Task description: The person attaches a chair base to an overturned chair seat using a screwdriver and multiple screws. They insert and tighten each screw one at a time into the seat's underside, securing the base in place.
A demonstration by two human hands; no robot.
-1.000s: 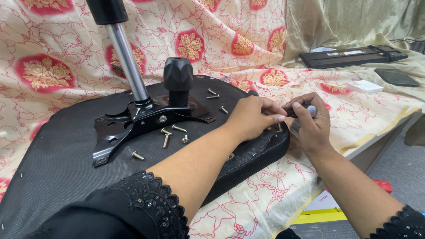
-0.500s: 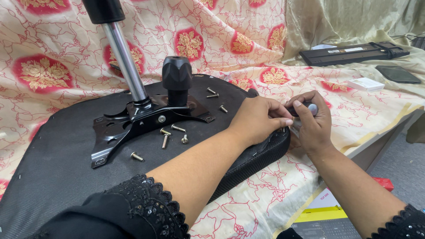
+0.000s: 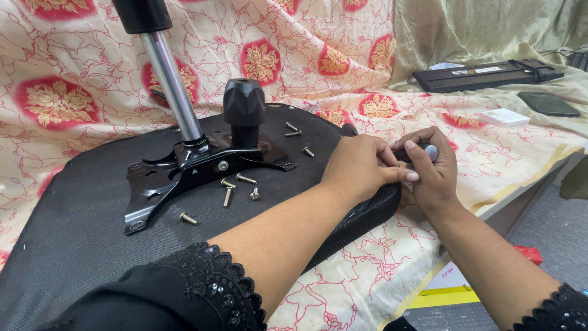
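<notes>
Operator's body, head view. Two bare forearms in frame, both uncovered from roughly the elbow down to the left hand [image 3: 361, 167] and right hand [image 3: 432, 175]. No rings, watch or bracelets visible on either. Fingernails short, unpainted as far as can be seen. Left arm wears a black fabric sleeve with scalloped lace cuff [image 3: 214, 279]; the lace trim carries small glinting sequins or beads. Right arm shows the same kind of black lace-edged sleeve cuff [image 3: 560, 306], seen only partly at the frame's lower right corner.
</notes>
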